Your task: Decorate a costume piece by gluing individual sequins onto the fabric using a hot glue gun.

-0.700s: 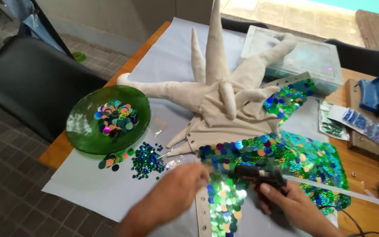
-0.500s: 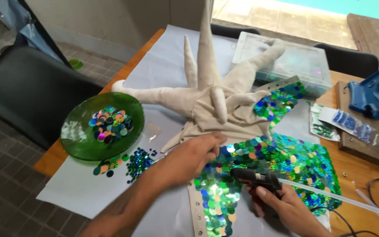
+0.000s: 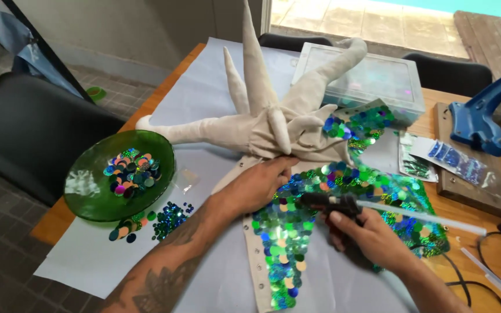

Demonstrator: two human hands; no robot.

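Meanwhile the right hand [image 3: 372, 235] clenches a black glue gun [image 3: 334, 204] over the sequined fabric [image 3: 297, 232]. At its 10 o'clock, the left hand [image 3: 259, 185] rests unclenched, pressing the beige stuffed piece [image 3: 273, 124]

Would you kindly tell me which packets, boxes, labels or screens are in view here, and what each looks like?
Clear plastic box: far end of the table, rectangular, lidded.
Clear packets: right of the sequinned fabric, flat, holding blue and green sequins.
No signs or screens in view.
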